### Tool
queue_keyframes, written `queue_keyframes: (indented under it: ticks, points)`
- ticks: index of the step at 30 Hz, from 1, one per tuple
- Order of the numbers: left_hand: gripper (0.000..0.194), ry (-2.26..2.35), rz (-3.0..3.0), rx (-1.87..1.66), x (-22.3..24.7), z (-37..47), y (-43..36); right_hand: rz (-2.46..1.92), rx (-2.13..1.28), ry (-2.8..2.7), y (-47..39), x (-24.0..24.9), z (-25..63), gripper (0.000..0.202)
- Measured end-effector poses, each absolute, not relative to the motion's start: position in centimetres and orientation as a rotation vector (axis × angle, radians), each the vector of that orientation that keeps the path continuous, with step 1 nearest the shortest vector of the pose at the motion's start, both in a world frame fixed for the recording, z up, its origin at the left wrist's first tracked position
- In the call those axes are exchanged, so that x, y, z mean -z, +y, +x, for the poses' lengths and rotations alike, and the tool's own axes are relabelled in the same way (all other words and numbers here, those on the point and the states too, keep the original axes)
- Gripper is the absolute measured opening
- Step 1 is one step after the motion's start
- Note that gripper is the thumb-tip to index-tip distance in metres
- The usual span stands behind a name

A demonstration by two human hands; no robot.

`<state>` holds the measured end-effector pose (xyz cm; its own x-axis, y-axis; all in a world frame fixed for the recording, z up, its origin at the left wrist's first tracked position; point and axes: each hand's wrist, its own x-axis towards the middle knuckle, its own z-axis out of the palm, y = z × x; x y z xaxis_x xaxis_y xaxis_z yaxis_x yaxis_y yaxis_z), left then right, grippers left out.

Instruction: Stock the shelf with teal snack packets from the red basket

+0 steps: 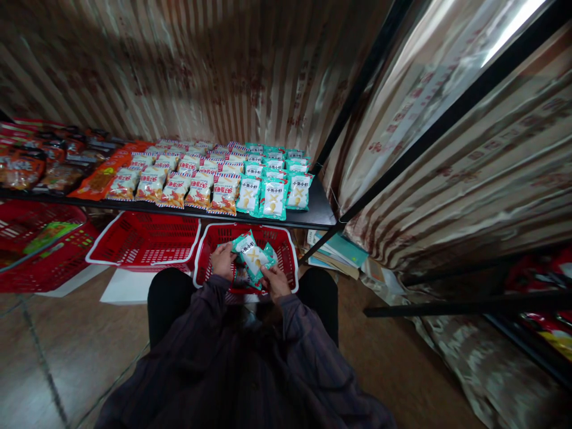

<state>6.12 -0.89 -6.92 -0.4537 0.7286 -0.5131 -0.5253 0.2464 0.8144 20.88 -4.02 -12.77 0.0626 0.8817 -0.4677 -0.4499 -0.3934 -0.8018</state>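
Both my hands are over a red plastic basket (290,262) with a white rim, which stands on the floor between my knees. My left hand (222,262) is closed on the left edge of a green and white snack bag (251,253). At the bag's lower right edge, my right hand (276,281) also grips it, fingers bent around the side. Another green bag (270,251) shows partly behind it. Beneath, a darker packet (242,277) lies in the basket, mostly hidden. Similar green and white bags (273,198) stand in rows on the shelf's right end.
The black shelf (319,208) also carries white and orange snack bags (187,189) and dark packets (58,173). Red baskets (152,235) stand to the left. Books (344,247) lie by the shelf leg. A slanted black frame bar (388,185) crosses the striped curtain at right.
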Motion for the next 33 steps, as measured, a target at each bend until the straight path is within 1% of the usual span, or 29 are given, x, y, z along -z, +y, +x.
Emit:
queue_keyframes:
  ticks: [3, 7, 9, 11, 14, 18, 20, 22, 26, 30, 33]
  points:
    - [0.006, 1.467, 0.206, -1.49, 6.6, 6.2, -0.8, -1.239, -1.574, -0.524, -4.3, 12.7, 20.9, 0.05]
    - [0.026, 1.544, 0.275, -1.559, 6.5, 6.3, -0.4, -1.227, -1.559, -0.545, -4.3, 12.5, 20.8, 0.052]
    - [0.032, 1.586, 0.335, -1.609, 6.5, 6.4, -0.1, -1.226, -1.553, -0.554, -4.3, 12.4, 20.7, 0.052]
    - [0.031, 1.616, 0.414, -1.654, 6.6, 6.6, 0.0, -1.229, -1.555, -0.563, -4.4, 12.4, 20.6, 0.052]
    - [0.024, 1.678, 0.546, -1.661, 6.9, 6.7, 0.2, -1.22, -1.573, -0.58, -4.5, 12.5, 20.7, 0.05]
    - [0.021, 1.768, 0.729, -1.645, 7.4, 6.1, 0.5, -1.219, -1.597, -0.608, -4.4, 12.5, 21.5, 0.041]
    - [0.02, 1.804, 0.804, -1.639, 7.4, 5.7, 0.7, -1.23, -1.568, -0.607, -3.9, 12.2, 22.1, 0.039]
    - [0.02, 1.862, 0.886, -1.609, 7.2, 5.4, 0.8, -1.238, -1.506, -0.608, -3.3, 11.7, 22.6, 0.04]
    - [0.019, 1.956, 1.029, -1.503, 6.3, 5.4, 0.4, -1.175, -1.434, -0.689, -1.9, 9.9, 22.7, 0.036]
    - [0.015, 1.961, 1.148, -1.385, 5.0, 6.3, -0.2, -1.123, -1.42, -0.825, -0.5, 8.0, 21.6, 0.042]
    - [0.015, 1.931, 1.221, -1.337, 4.2, 6.6, -0.7, -1.143, -1.44, -0.813, 0.2, 6.9, 20.7, 0.044]
